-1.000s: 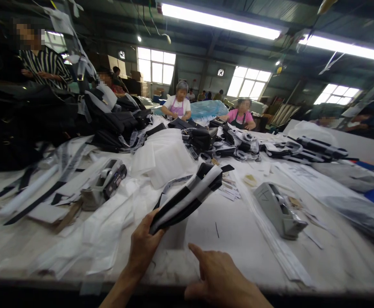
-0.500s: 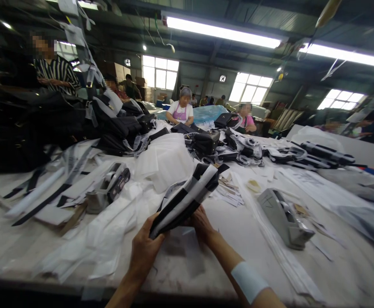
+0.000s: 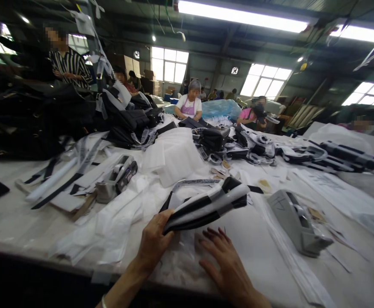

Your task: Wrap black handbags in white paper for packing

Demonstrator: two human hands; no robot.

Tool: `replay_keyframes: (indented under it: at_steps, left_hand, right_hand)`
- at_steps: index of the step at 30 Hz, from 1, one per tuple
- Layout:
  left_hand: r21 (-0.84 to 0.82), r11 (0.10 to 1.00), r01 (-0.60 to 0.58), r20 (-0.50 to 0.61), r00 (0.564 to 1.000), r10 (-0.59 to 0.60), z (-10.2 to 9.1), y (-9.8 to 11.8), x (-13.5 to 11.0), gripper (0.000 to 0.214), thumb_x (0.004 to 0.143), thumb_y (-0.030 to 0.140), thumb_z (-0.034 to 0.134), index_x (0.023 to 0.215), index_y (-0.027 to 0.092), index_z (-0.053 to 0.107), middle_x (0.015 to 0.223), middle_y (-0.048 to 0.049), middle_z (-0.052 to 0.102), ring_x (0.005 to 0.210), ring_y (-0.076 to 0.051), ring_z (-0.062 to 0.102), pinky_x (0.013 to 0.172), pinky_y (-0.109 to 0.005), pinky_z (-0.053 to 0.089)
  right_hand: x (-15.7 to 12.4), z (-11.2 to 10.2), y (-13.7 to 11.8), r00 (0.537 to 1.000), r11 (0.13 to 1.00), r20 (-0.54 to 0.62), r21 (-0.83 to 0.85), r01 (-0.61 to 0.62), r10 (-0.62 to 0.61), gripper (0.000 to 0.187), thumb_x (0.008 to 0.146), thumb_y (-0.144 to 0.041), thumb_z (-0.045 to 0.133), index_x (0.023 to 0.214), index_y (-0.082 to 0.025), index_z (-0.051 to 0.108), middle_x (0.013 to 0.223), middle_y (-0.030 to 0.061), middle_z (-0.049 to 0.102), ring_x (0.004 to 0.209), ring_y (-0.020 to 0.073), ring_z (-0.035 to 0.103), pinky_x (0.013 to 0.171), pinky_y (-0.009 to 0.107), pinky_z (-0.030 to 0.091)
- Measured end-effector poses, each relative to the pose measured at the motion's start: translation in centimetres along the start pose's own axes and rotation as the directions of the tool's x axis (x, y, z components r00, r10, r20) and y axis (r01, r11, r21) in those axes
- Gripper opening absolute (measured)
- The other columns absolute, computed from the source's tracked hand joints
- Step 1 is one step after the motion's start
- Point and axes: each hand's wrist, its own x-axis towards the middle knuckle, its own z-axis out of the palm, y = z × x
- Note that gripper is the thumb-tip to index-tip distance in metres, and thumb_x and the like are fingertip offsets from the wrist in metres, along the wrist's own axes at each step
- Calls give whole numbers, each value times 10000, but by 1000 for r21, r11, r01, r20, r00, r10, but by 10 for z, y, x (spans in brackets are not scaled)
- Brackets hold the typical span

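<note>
My left hand [image 3: 153, 241] is closed on the near end of a black strap bundle wrapped in white paper [image 3: 209, 205], which it holds a little above the white table [image 3: 254, 244], slanting up to the right. My right hand [image 3: 227, 263] lies flat on the table just below the bundle, fingers spread, with thin clear plastic [image 3: 180, 261] under and beside it.
A grey tape dispenser [image 3: 298, 222] stands to the right, another dispenser [image 3: 116, 179] to the left. White foam sheets [image 3: 174, 156], black straps [image 3: 58, 184] and black bags [image 3: 125, 119] pile further back. Other people work at the far side of the table and on the left.
The bundle has tipped lower and more to the right. My right hand left the bundle's underside and came down flat on the table. The camera shifted slightly left.
</note>
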Motion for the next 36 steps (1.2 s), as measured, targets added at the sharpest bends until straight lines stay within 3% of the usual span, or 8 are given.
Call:
replay_keyframes:
  at_steps: [3,6,11,14,19,23,27,36]
  left_hand:
    - [92,974,-205,57,978,200,0,7,10,555,815,38,488,1343,206,522,1198,-81,688,1111,-224,657,951,-349,565]
    - [136,903,-409,129,911,393,7,14,17,508,872,19,446,1352,167,524,1207,-102,687,1120,-223,654,975,-345,555]
    - [163,812,-560,241,821,518,18,12,6,368,990,104,417,1326,154,559,1228,-98,689,1185,-220,633,1001,-339,549]
    - [172,791,-587,301,796,525,16,5,-2,414,1016,112,341,1391,146,511,1308,-105,648,1296,-225,552,1083,-381,490]
    - [224,729,-647,277,760,588,14,-6,-1,417,1044,150,276,1371,125,535,1340,-108,627,1307,-212,533,1102,-394,466]
    - [229,739,-633,196,774,602,23,-14,-1,424,1051,177,257,1329,118,572,1288,-113,655,1226,-199,588,1074,-371,488]
    - [242,745,-621,191,784,591,31,-20,-7,410,1051,196,285,1351,131,558,1297,-115,645,1236,-199,580,1090,-360,472]
    - [266,761,-592,141,805,577,30,-8,-7,410,1044,155,289,1319,123,591,1299,-89,649,1207,-202,588,1035,-344,507]
  right_hand:
    - [-8,-9,-24,963,963,32,34,266,-267,253,885,-304,654,1133,-277,696,1173,64,730,1168,285,634,1062,507,477]
    - [1,-26,-35,949,946,-79,81,313,-307,205,910,-229,611,1090,-259,705,1028,68,760,988,234,701,920,388,565]
    - [45,-57,-19,973,972,-229,233,20,35,166,960,-267,554,988,-249,716,962,66,734,921,208,684,829,317,548]
    - [89,-64,6,955,933,-107,267,-242,278,204,931,-334,560,893,-238,736,923,49,737,891,213,677,842,315,511]
    - [163,-47,52,803,791,245,169,-588,544,151,796,-251,679,660,-208,728,731,43,728,823,237,676,812,317,456]
    - [194,-21,78,656,632,386,206,-747,649,382,766,-312,744,449,-194,568,467,32,572,609,222,622,656,324,449]
    - [199,-4,84,584,442,463,385,-810,667,287,790,-376,720,593,-193,621,540,9,610,551,163,578,563,275,435]
    - [189,-10,68,611,133,354,783,-607,708,232,624,-285,758,732,-204,570,719,12,701,668,154,673,653,264,522]
